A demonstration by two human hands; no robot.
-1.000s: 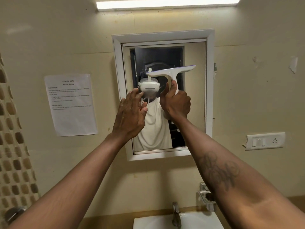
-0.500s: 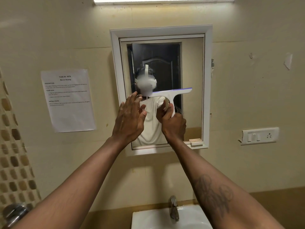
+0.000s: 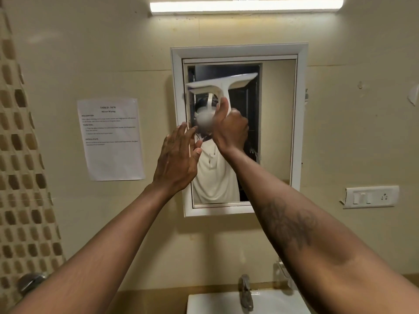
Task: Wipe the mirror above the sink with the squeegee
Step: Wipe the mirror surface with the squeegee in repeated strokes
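Note:
A white-framed mirror (image 3: 277, 123) hangs on the beige wall above the sink (image 3: 229, 303). My right hand (image 3: 230, 130) grips the handle of a white squeegee (image 3: 223, 85), thumb up along the handle. Its blade lies nearly level across the upper left part of the glass, slightly higher at the right end. My left hand (image 3: 178, 159) is flat with fingers spread, resting on the mirror's left frame edge at mid height, just left of and below the right hand. The mirror reflects a person in a white shirt and a dark door.
A printed paper sheet (image 3: 111, 139) is taped to the wall left of the mirror. A switch plate (image 3: 371, 197) sits at the right. A tube light (image 3: 246, 6) runs above. A steel tap (image 3: 246, 291) stands over the sink; mosaic tiles (image 3: 20, 177) cover the far left.
The squeegee went down the right-middle of the glass, then came back up and shifted left to the upper left area. My left hand stayed on the left frame edge.

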